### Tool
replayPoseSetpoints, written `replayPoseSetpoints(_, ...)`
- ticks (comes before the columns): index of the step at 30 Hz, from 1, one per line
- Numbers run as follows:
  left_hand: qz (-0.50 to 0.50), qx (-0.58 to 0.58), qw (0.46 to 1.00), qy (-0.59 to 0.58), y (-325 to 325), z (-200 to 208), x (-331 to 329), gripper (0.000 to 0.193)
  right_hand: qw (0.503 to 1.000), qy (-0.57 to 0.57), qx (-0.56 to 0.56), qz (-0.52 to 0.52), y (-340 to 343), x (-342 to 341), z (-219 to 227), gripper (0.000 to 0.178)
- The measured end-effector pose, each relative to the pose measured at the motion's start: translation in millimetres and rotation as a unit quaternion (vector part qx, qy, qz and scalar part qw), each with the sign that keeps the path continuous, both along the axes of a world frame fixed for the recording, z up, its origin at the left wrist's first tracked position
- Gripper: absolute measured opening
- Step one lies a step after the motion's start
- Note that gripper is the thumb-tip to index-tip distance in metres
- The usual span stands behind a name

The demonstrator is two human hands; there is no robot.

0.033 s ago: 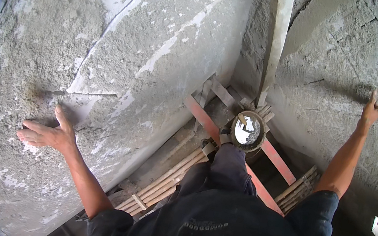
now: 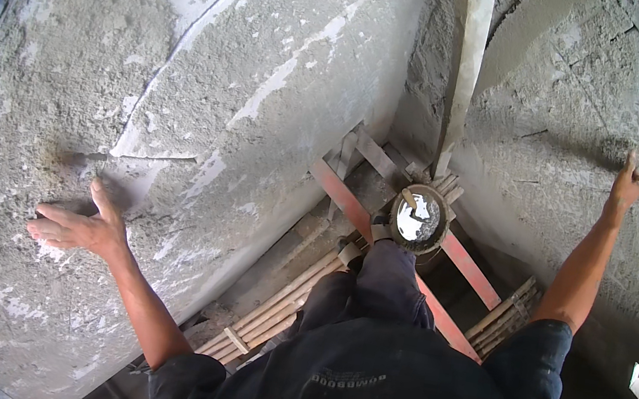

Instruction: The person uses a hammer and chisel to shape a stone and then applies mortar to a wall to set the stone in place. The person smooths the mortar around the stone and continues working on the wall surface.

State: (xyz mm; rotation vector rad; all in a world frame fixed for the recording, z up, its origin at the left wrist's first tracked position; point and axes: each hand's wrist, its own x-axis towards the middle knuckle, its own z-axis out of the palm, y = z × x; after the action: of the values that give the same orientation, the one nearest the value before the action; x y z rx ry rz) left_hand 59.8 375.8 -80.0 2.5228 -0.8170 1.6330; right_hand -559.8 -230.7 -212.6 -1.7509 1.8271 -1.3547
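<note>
My left hand [image 2: 85,231] is stretched out at the left wall [image 2: 258,165], which is rough, grey and streaked with white. Its thumb and fingers are spread and hold nothing; whether they touch the surface is hard to tell. Just above it, a short groove or crack runs across the wall. Out to the right, my right hand [image 2: 628,188] is at the other rough grey wall [image 2: 542,164]. One digit points up and the other fingers are partly hidden; no object shows in it. A dark shadow lies on the wall beside that hand.
Below stands a round bucket [image 2: 436,241] holding white wet material and a tool with a wooden handle [image 2: 409,199]. Around it are red beams [image 2: 471,269] and bundled poles [image 2: 283,298]. A long pale board [image 2: 468,64] rises by the corner. Beneath me are my legs.
</note>
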Motion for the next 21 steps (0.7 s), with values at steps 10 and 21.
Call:
replayPoseSetpoints(10, -0.228, 0.038, 0.972, 0.029, -2, -35, -26, 0.06, 0.854, 0.212, 0.401, 0.256, 326, 76, -199, 0.057)
replayPoseSetpoints(21, -0.087, 0.34, 0.303, 0.886, 186, -281, -241, 0.061, 0.637, 0.078, 0.537, 0.547, 504, 125, -74, 0.045)
